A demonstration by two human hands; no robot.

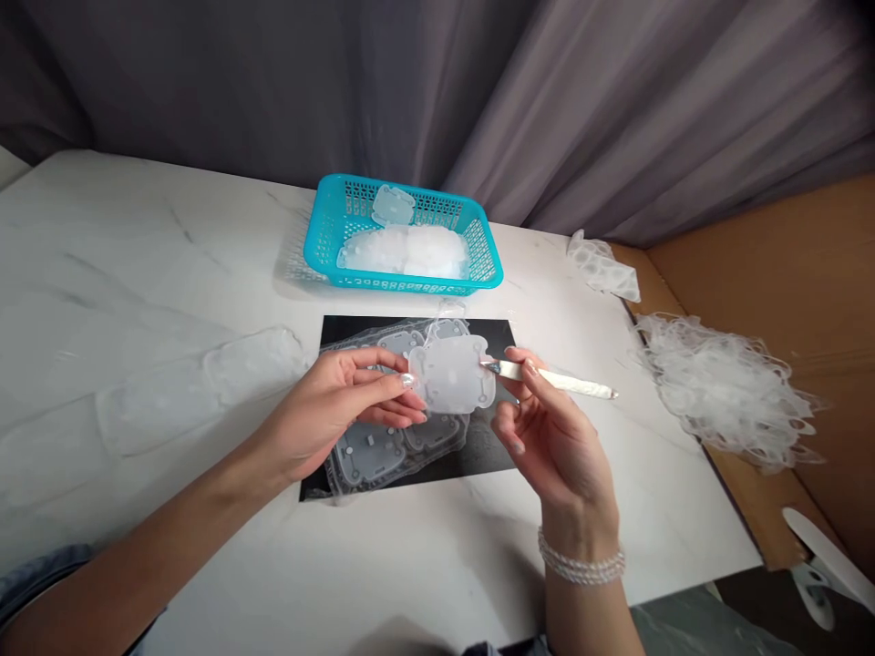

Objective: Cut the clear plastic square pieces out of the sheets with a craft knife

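My left hand (362, 392) pinches the left edge of a frosted plastic piece (451, 374) with rounded corners and a notched outline. The fingers of my right hand (547, 410) are closed round a slim craft knife (553, 375) with a white wrapped handle. Its metal tip touches or nearly touches the piece's right edge; I cannot tell which. Below both hands a clear moulded plastic sheet (369, 446) with several similar shapes lies on a black mat (488, 451). My left hand and the held piece cover part of that sheet.
Behind the mat stands a blue basket (403, 284) holding a heap of frosted pieces (403, 251). Clear sheets (157, 401) lie on the left of the white table (225, 246). At right are a pile of plastic offcuts (731, 392), another clear sheet (602, 266) and a cardboard wall (772, 264).
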